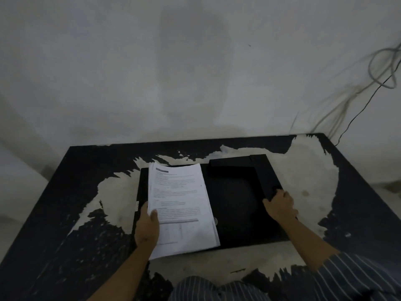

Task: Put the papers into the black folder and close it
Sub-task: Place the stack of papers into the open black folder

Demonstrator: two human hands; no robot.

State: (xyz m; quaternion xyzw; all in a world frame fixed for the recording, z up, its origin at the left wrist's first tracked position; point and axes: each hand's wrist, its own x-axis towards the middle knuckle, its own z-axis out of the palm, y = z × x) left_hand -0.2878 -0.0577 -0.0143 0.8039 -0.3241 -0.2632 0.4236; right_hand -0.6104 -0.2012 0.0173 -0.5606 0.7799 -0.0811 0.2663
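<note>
A black folder (234, 200) lies open and flat in the middle of the table, with narrow flaps along its far and right edges. A stack of white printed papers (182, 205) rests over the folder's left half, its near end sticking out past the folder's front edge. My left hand (147, 227) grips the stack at its left edge, thumb on top of the sheets. My right hand (280, 205) holds the near end of the folder's right-hand flap (265, 177), fingers curled over it.
The table (71, 192) is dark with large worn pale patches. A white wall stands right behind it. Loose grey and black cables (382, 68) hang on the wall at the far right, down behind the table's back corner.
</note>
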